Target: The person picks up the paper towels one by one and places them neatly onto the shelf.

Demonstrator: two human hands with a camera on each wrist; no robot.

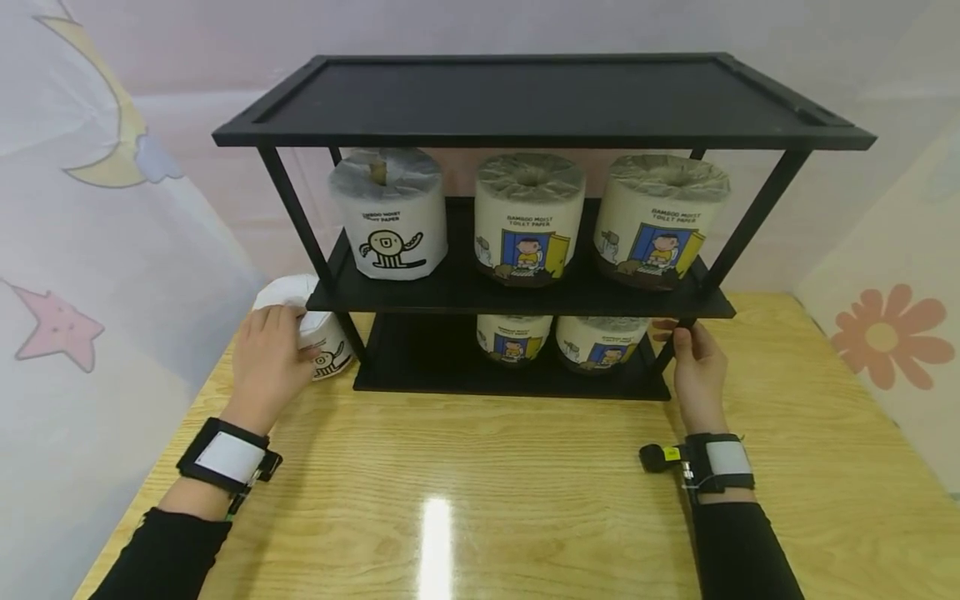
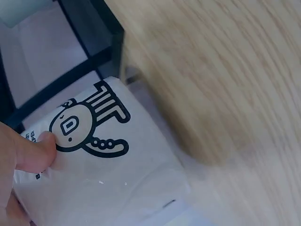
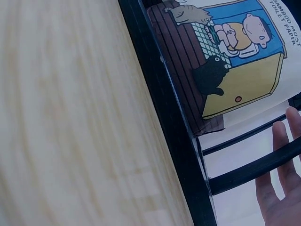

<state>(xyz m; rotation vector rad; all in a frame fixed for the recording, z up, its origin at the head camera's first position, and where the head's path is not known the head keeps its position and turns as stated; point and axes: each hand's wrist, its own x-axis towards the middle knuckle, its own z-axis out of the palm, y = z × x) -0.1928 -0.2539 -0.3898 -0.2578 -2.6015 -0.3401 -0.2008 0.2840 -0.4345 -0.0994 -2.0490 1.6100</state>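
Observation:
My left hand (image 1: 270,354) grips a white toilet paper roll (image 1: 328,342) just outside the left end of a black two-tier rack (image 1: 525,300). In the left wrist view the thumb (image 2: 40,153) presses the roll's printed side (image 2: 94,183), which shows a cartoon figure. The roll is tilted, close to the rack's side bar (image 2: 66,82). At the rack's right end, my right hand (image 1: 697,367) is beside the front post (image 1: 667,354). In the right wrist view its fingers (image 3: 282,155) reach fairly straight past that post, near a roll with a blue-and-yellow picture (image 3: 244,52).
The middle shelf carries a white roll (image 1: 397,221) and two picture rolls (image 1: 528,225). On the bottom shelf, two more picture rolls (image 1: 513,342) stand toward the right. The rack's flat top (image 1: 525,96) overhangs both tiers. Wooden table (image 1: 525,467) extends in front.

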